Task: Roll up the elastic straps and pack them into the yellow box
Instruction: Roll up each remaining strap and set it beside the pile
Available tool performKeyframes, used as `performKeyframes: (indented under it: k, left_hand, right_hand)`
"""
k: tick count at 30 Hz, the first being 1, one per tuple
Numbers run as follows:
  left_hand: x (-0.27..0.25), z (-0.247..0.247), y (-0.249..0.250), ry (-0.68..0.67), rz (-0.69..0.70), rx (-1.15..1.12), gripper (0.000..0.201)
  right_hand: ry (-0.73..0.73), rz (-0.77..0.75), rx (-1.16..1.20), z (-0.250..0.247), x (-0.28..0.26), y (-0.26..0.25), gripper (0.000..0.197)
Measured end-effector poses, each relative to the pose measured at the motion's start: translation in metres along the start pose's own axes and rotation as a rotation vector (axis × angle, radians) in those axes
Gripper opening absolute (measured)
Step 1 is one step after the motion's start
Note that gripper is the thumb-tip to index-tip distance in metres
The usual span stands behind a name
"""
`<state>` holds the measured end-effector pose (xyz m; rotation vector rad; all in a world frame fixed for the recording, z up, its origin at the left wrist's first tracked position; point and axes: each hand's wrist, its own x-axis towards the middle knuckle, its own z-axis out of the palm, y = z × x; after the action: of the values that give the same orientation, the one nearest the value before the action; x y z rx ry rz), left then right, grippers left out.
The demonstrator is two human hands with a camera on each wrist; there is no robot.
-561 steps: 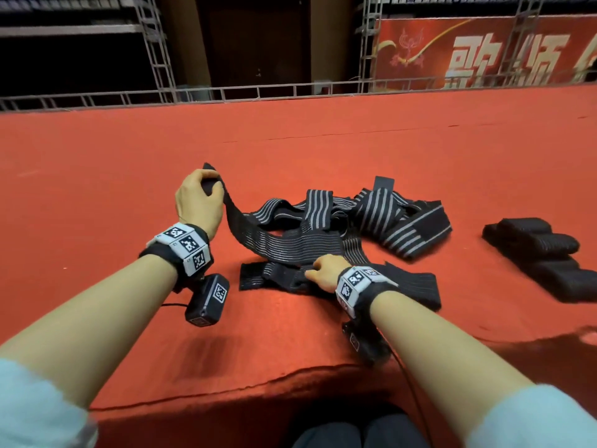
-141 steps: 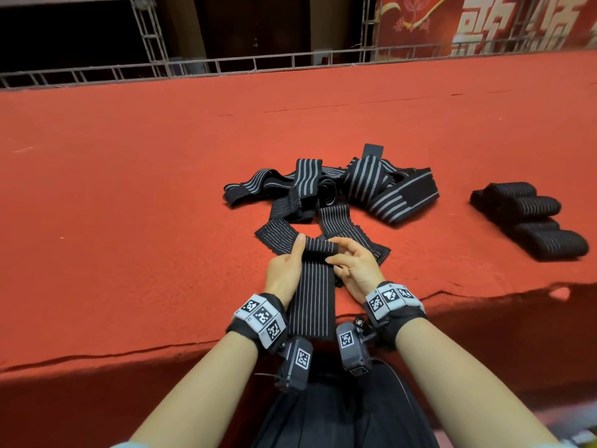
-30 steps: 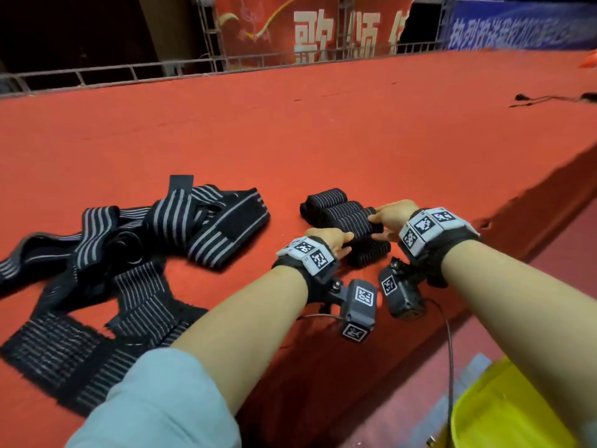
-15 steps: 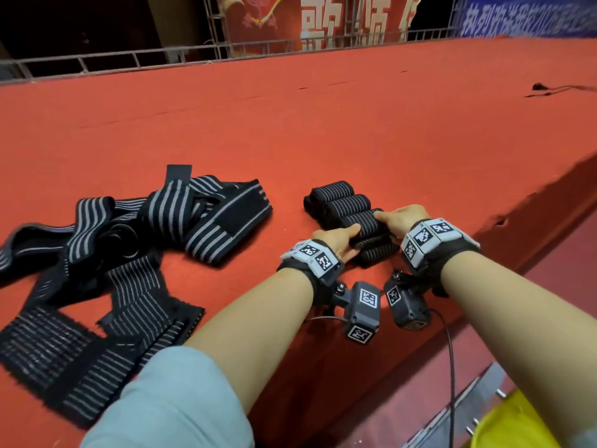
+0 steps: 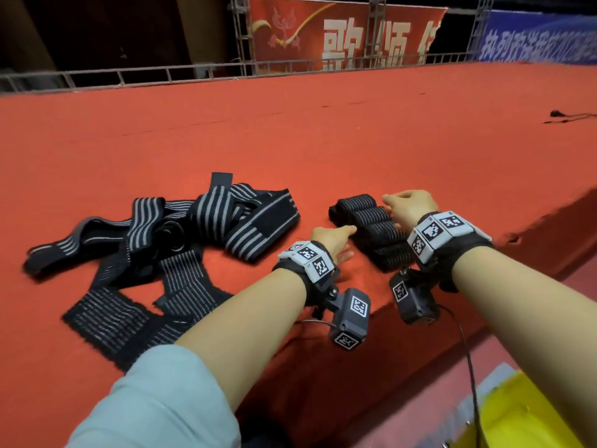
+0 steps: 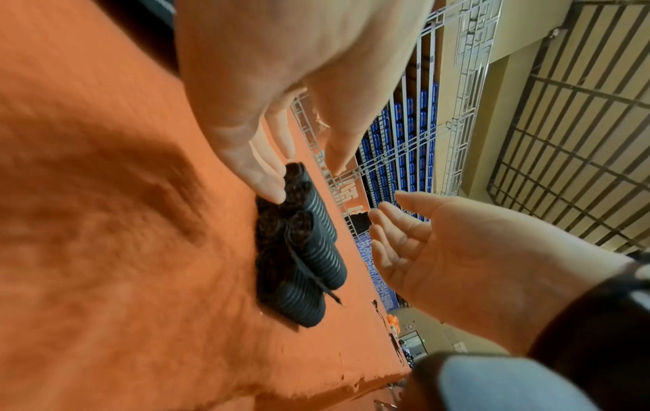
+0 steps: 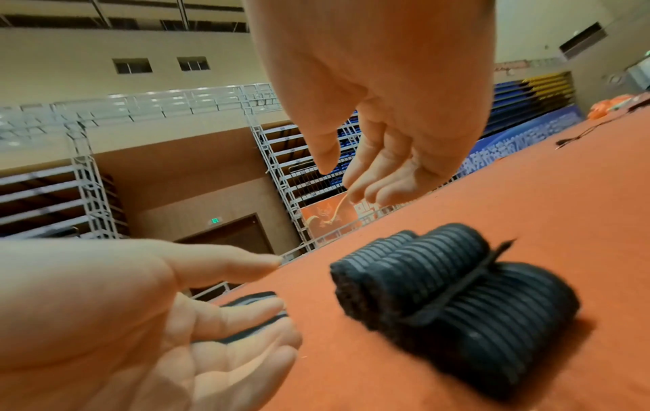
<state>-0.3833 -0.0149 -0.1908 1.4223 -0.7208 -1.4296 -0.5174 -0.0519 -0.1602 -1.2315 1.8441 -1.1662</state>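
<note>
Several rolled black straps (image 5: 371, 231) lie side by side near the red stage's front edge; they also show in the wrist views as rolled straps (image 6: 309, 250) and rolled straps (image 7: 457, 292). My left hand (image 5: 347, 240) is open at their left ends, and in the left wrist view its fingertips (image 6: 270, 192) touch the end of the far roll. My right hand (image 5: 397, 208) hovers open just over the right ends, fingers (image 7: 369, 192) loosely hanging and holding nothing. A tangle of unrolled striped straps (image 5: 161, 240) lies to the left. A corner of the yellow box (image 5: 523, 412) shows below the stage.
The red carpeted stage (image 5: 323, 140) stretches far back to a metal railing (image 5: 161, 72) and banners. Its front edge (image 5: 533, 221) drops off close beside the rolls. A black cable (image 5: 562, 116) lies at the far right.
Since 4.7 s ago the strap being rolled has left my hands and I face the rolls. In the last half second both hands came off the rolls' ends, the right lifting.
</note>
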Motion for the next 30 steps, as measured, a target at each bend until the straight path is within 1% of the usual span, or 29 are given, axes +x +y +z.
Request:
performKeyframes:
  k: [2, 3, 6, 11, 14, 15, 16, 18, 19, 21, 23, 24, 26, 28, 30]
  left_hand:
    - [-0.008, -0.02, 0.005, 0.012, 0.016, 0.017, 0.016]
    - [-0.014, -0.032, 0.007, 0.02, 0.025, 0.029, 0.02]
    - [-0.03, -0.076, 0.014, 0.047, 0.062, 0.066, 0.026]
    - [-0.061, -0.153, 0.026, 0.099, 0.098, 0.107, 0.028]
    - [-0.081, -0.199, 0.028, 0.123, 0.147, 0.166, 0.032]
    - [-0.083, -0.212, 0.025, 0.129, 0.175, 0.225, 0.031]
    - [-0.086, -0.227, 0.021, 0.167, 0.218, 0.338, 0.027]
    - [-0.094, -0.255, 0.01, 0.246, 0.298, 0.661, 0.013]
    - [-0.099, -0.266, 0.004, 0.239, 0.302, 0.827, 0.007]
    - [-0.103, -0.29, -0.012, 0.18, 0.264, 1.068, 0.031]
    - [-0.106, -0.31, -0.024, 0.121, 0.234, 1.197, 0.053]
    - [-0.107, -0.317, -0.029, 0.088, 0.231, 1.251, 0.062]
    - [-0.108, -0.324, -0.036, 0.035, 0.241, 1.339, 0.079]
    - [-0.11, -0.324, -0.04, 0.018, 0.277, 1.38, 0.084]
    - [-0.111, -0.322, -0.043, 0.031, 0.345, 1.44, 0.076]
  right_hand:
    - [-0.08, 0.002, 0.03, 0.018, -0.009, -0.006, 0.021]
    - [-0.129, 0.002, 0.04, 0.028, -0.02, -0.012, 0.017]
    - [-0.264, -0.013, 0.045, 0.063, -0.057, -0.028, 0.02]
    - [-0.365, -0.051, 0.085, 0.121, -0.112, -0.042, 0.017]
    - [-0.467, -0.008, 0.084, 0.151, -0.144, -0.045, 0.016]
    - [-0.506, 0.007, 0.078, 0.159, -0.154, -0.044, 0.015]
    - [-0.542, 0.024, 0.053, 0.167, -0.164, -0.042, 0.015]
    - [-0.579, 0.037, -0.04, 0.178, -0.178, -0.033, 0.018]
    - [-0.579, 0.017, -0.097, 0.181, -0.181, -0.028, 0.019]
    - [-0.592, -0.003, -0.155, 0.185, -0.192, -0.02, 0.017]
    - [-0.607, 0.006, -0.118, 0.191, -0.199, -0.013, 0.01]
    - [-0.602, 0.005, -0.11, 0.194, -0.203, -0.011, 0.013]
    - [-0.576, -0.047, -0.151, 0.198, -0.208, -0.007, 0.026]
    - [-0.533, -0.139, -0.244, 0.197, -0.213, -0.005, 0.037]
    - [-0.494, -0.285, -0.35, 0.195, -0.22, -0.005, 0.043]
